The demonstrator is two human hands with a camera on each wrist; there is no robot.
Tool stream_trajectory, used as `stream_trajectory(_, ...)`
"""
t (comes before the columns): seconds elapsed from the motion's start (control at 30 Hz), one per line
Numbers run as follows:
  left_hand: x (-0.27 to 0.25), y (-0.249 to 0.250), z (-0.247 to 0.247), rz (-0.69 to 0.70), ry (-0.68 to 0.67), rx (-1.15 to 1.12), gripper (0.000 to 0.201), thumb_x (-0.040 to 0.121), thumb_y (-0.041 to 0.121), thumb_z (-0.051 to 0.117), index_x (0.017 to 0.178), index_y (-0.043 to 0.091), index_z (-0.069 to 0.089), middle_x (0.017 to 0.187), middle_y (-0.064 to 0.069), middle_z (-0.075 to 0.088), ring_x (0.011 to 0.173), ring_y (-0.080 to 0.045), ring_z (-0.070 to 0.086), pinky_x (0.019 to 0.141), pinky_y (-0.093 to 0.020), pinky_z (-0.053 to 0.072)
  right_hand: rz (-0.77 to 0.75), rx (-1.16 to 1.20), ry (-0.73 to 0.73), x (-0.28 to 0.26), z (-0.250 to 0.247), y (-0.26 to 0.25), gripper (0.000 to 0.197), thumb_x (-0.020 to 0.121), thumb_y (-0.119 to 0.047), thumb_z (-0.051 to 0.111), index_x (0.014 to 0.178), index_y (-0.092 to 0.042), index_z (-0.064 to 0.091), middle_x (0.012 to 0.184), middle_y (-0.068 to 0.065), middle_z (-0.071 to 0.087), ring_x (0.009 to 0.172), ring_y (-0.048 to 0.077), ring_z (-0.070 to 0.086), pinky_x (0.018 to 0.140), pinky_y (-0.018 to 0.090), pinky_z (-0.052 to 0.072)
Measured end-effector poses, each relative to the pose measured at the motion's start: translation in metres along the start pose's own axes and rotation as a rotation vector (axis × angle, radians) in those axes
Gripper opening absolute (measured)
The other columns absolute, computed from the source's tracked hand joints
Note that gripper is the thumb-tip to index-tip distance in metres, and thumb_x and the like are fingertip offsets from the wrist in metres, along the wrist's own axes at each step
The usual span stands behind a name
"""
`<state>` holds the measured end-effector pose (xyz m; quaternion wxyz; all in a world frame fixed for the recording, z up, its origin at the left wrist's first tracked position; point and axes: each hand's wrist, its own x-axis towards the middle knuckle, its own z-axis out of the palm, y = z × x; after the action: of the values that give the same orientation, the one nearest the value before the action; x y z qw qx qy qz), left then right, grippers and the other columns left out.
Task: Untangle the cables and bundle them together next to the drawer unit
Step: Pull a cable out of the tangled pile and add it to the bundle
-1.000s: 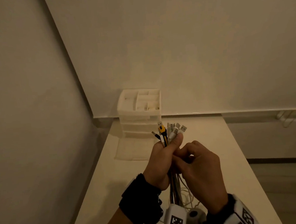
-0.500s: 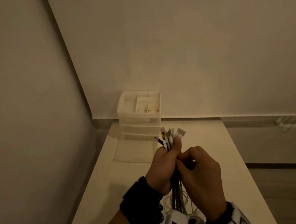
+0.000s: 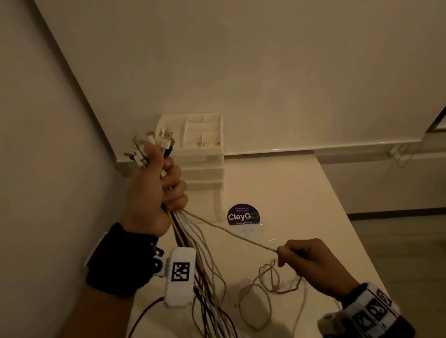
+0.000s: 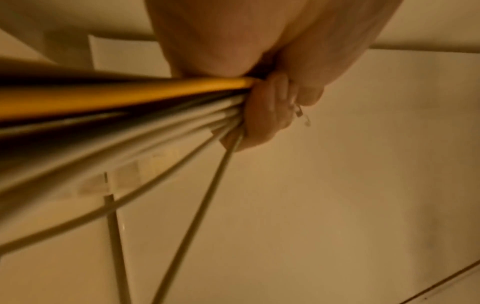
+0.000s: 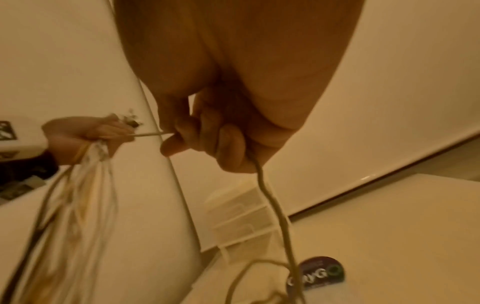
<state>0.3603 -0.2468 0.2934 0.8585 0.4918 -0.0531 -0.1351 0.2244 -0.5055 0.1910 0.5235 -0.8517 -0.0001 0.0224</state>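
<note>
My left hand [image 3: 156,188] is raised in a fist round a bundle of cables [image 3: 196,269], with their plug ends [image 3: 150,144] sticking out above my thumb. A yellow cable [image 4: 124,96] and several white and dark ones hang from the fist to the table. My right hand [image 3: 300,255], lower right, grips one white cable [image 3: 231,232] pulled taut from the bundle; its slack loops [image 3: 265,283] lie on the table below. The white drawer unit [image 3: 202,154] stands at the table's far left corner against the wall. In the right wrist view my fingers [image 5: 207,135] curl round that cable.
A round dark sticker reading ClayGo [image 3: 243,214] lies on the white table [image 3: 296,190] in front of the drawer unit. Walls close in on the left and behind. The table's right edge drops to the floor [image 3: 417,248].
My hands were together at the plug ends; now the left has lifted the bundle up and left, and the right has drawn one white cable out down to the right.
</note>
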Motion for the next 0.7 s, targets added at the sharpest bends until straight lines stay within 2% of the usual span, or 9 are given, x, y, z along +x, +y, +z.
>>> stream_trajectory(0.1, -0.015, -0.001, 0.005, 0.028, -0.02, 0.222, 0.042, 0.084, 0.049, 0.062, 0.061, 0.022, 0.038, 0.044, 0.008, 0.023, 0.03, -0.005, 0.017, 0.036, -0.013, 0.013, 0.015, 0.038, 0.092, 0.001, -0.004, 0.006, 0.049, 0.079, -0.06, 0.052, 0.062, -0.016, 0.062, 0.056, 0.001, 0.049, 0.052, 0.008, 0.042, 0.054, 0.023, 0.038)
stream_trajectory(0.17, -0.027, -0.013, 0.021, 0.045, -0.085, 0.451, 0.032, 0.08, 0.029, 0.073, 0.057, 0.024, 0.051, 0.04, 0.012, 0.032, 0.028, -0.003, 0.023, 0.033, -0.012, 0.02, 0.007, 0.088, 0.114, 0.006, -0.002, -0.003, 0.046, 0.085, -0.053, 0.056, 0.06, -0.014, 0.057, 0.052, -0.002, 0.044, 0.049, 0.011, 0.042, 0.052, 0.028, 0.038)
stream_trajectory(0.27, -0.04, -0.042, 0.045, 0.048, -0.221, 0.675, 0.015, 0.081, 0.0, 0.07, 0.079, 0.014, 0.067, 0.043, 0.014, 0.056, 0.037, 0.006, 0.051, 0.042, -0.006, 0.038, -0.04, 0.159, 0.103, 0.015, 0.002, -0.024, 0.041, 0.095, -0.032, 0.056, 0.059, -0.013, 0.055, 0.05, 0.0, 0.041, 0.047, 0.012, 0.04, 0.052, 0.029, 0.036)
stream_trajectory(0.3, -0.043, -0.051, 0.051, 0.041, -0.262, 0.725, 0.011, 0.081, 0.001, 0.071, 0.087, 0.011, 0.07, 0.055, 0.013, 0.066, 0.05, 0.006, 0.06, 0.051, -0.007, 0.044, -0.059, 0.19, 0.096, 0.018, 0.002, -0.032, 0.04, 0.096, -0.028, 0.054, 0.059, -0.014, 0.055, 0.05, 0.001, 0.04, 0.047, 0.012, 0.038, 0.051, 0.028, 0.034)
stream_trajectory(0.37, -0.043, -0.066, 0.054, 0.05, -0.308, 0.812, 0.014, 0.082, 0.015, 0.075, 0.096, 0.014, 0.073, 0.081, 0.006, 0.075, 0.079, -0.006, 0.07, 0.073, -0.025, 0.055, -0.089, 0.249, 0.089, 0.023, 0.001, -0.045, 0.039, 0.099, -0.024, 0.05, 0.062, -0.012, 0.056, 0.049, 0.001, 0.039, 0.047, 0.014, 0.034, 0.05, 0.028, 0.031)
stream_trajectory(0.43, -0.042, -0.072, 0.054, 0.053, -0.277, 0.871, 0.014, 0.083, 0.026, 0.074, 0.095, 0.018, 0.074, 0.086, 0.002, 0.075, 0.085, -0.014, 0.07, 0.081, -0.039, 0.056, -0.108, 0.262, 0.095, 0.026, -0.002, -0.052, 0.039, 0.1, -0.024, 0.048, 0.065, -0.01, 0.057, 0.049, 0.002, 0.039, 0.047, 0.015, 0.033, 0.05, 0.029, 0.03)
stream_trajectory(0.53, -0.041, -0.07, 0.05, 0.125, -0.25, 0.881, 0.004, 0.085, 0.019, 0.071, 0.088, 0.021, 0.073, 0.066, 0.018, 0.069, 0.063, 0.004, 0.062, 0.061, -0.018, 0.048, -0.116, 0.269, 0.06, 0.023, 0.0, -0.057, 0.036, 0.095, -0.034, 0.049, 0.071, -0.012, 0.062, 0.052, 0.003, 0.038, 0.048, 0.016, 0.033, 0.049, 0.029, 0.03)
stream_trajectory(0.6, -0.041, -0.062, 0.051, 0.168, -0.169, 0.855, 0.014, 0.086, 0.009, 0.069, 0.082, 0.023, 0.069, 0.05, 0.022, 0.059, 0.047, 0.009, 0.053, 0.05, -0.007, 0.036, -0.113, 0.292, 0.01, 0.019, 0.004, -0.056, 0.033, 0.098, -0.032, 0.048, 0.077, -0.013, 0.065, 0.057, 0.001, 0.038, 0.049, 0.014, 0.033, 0.049, 0.027, 0.03)
stream_trajectory(0.7, -0.036, -0.056, 0.043, 0.179, -0.029, 0.775, 0.021, 0.088, 0.004, 0.065, 0.081, 0.024, 0.069, 0.039, 0.01, 0.047, 0.036, 0.005, 0.046, 0.041, -0.014, 0.034, -0.096, 0.259, -0.009, 0.015, 0.007, -0.05, 0.029, 0.1, -0.02, 0.047, 0.079, -0.013, 0.065, 0.057, -0.002, 0.039, 0.048, 0.011, 0.034, 0.049, 0.024, 0.032)
